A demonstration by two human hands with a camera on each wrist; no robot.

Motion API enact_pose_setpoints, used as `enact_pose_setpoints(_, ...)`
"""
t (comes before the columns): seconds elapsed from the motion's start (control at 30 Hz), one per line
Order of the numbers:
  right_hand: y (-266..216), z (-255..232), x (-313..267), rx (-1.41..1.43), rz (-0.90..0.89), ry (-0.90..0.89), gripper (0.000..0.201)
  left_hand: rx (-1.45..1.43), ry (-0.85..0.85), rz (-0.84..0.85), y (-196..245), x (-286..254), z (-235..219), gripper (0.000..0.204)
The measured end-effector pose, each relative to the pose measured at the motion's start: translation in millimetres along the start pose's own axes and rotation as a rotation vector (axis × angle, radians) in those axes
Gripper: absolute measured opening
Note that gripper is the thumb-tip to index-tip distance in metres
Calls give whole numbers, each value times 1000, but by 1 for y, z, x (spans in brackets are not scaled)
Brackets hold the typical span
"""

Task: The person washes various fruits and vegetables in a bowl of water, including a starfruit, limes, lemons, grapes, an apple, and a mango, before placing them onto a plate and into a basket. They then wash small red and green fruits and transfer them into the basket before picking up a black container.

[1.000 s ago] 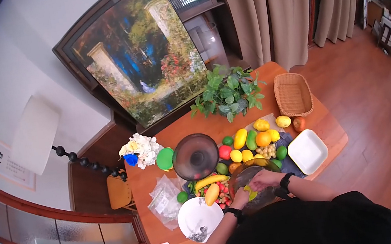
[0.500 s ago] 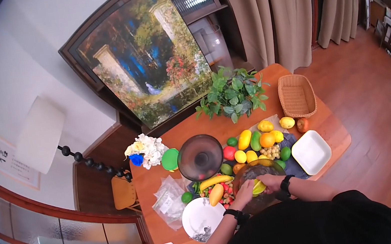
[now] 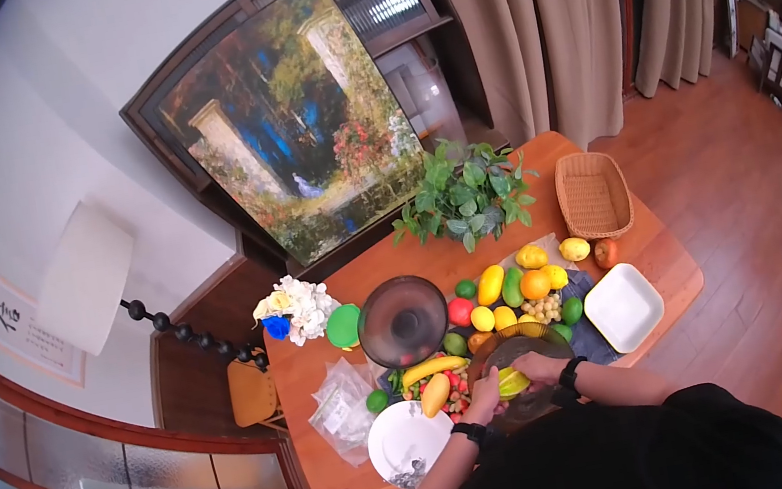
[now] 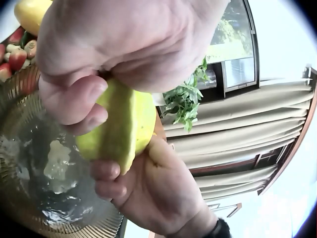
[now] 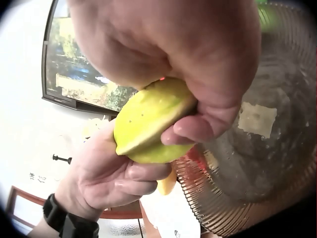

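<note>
A yellow-green star fruit [image 3: 512, 383] with raised ridges is held between both hands above a ribbed, amber-tinted glass bowl [image 3: 538, 336]. My left hand [image 3: 482, 401] grips one end with curled fingers, and my right hand [image 3: 539, 367] holds the opposite end. From the left wrist view, the star fruit [image 4: 119, 124] hangs beside the bowl's wet interior [image 4: 74, 193], where water glistens. Wet fingers of the right hand [image 5: 198, 64] curl round the fruit in the right wrist view, with the left hand [image 5: 106, 181] below it.
A dark glass bowl [image 3: 379, 302], a white plate [image 3: 403, 429] and plastic bags [image 3: 341, 416] lie to the left. Assorted fruit, including a banana [image 3: 433, 369] and an orange [image 3: 534, 284], surrounds the bowl. A white tray [image 3: 623, 309] and wicker basket [image 3: 579, 201] stand right.
The star fruit has turned between the hands and shows more of its side now. Both hands remain on it over the bowl, and the head view has shifted slightly.
</note>
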State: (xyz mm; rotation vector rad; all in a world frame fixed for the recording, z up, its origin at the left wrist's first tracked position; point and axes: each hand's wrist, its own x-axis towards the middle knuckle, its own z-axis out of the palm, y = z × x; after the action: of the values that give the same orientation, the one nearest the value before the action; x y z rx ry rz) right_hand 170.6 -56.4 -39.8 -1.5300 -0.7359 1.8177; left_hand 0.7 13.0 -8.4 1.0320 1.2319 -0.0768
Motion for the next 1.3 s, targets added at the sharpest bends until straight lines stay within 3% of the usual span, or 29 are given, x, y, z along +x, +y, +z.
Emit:
enact_pose_setpoints(0.03,13,-9,10,4,-4,2,33,18,-1,-50,-6,2,0,50)
enact_pose_setpoints(0.1,36,-28,25,-885,-553,-132,31,71,-22,-41,-21,7,-5,51)
enact_pose_setpoints(0.13,33,-28,22,-882,-553,-129,31,113,-43,-35,-25,7,-6,52)
enact_pose_setpoints(0.2,27,-32,12,-903,-316,308,28,89,-70,-28,-30,10,-14,49)
enact_pose_setpoints(0.23,20,-34,6,-790,-217,419,27,81,-59,-70,-29,9,-17,48)
enact_pose_setpoints(0.37,20,-42,14,-817,-147,543,29,-34,-104,-108,-26,3,-18,51)
enact_pose_setpoints(0.47,5,-31,15,92,52,129,24,-81,-219,-127,-38,22,-19,49)
enact_pose_setpoints(0.5,-3,-27,12,92,53,132,24,-81,-222,-126,-40,27,-17,49)
enact_pose_setpoints(0.57,-33,-10,-13,234,33,-118,22,-73,-199,-61,-43,31,-13,42)
enact_pose_setpoints(0.7,-31,-4,-16,-36,-94,21,26,-136,-72,-53,-40,32,-9,40)
enact_pose_setpoints(0.77,-20,-15,-12,-679,-328,273,31,-137,-59,-40,-34,29,-11,38)
enact_pose_setpoints(0.8,-14,-19,-10,-690,-320,264,31,-129,-43,-25,-34,26,-11,37)
enact_pose_setpoints(0.87,8,-28,5,-819,-228,467,35,-153,-17,56,-36,24,-11,34)
enact_pose_setpoints(0.97,27,-31,15,-920,-101,461,31,91,37,89,-32,21,-11,36)
enact_pose_setpoints(1.0,30,-33,17,-926,-101,460,31,86,37,91,-33,21,-9,36)
enact_pose_setpoints(1.07,20,-23,10,-316,-117,173,27,55,50,119,-42,31,-10,38)
enact_pose_setpoints(1.13,4,-5,-2,-149,-139,99,25,68,45,120,-50,41,-10,37)
enact_pose_setpoints(1.2,-29,10,-32,-564,-341,98,35,86,39,117,-49,39,-9,36)
enact_pose_setpoints(1.23,-18,8,-24,-560,-340,99,35,1,-23,55,-38,29,-9,34)
enact_pose_setpoints(1.3,15,0,3,-1022,-833,213,48,-75,-81,-5,-29,24,-11,31)
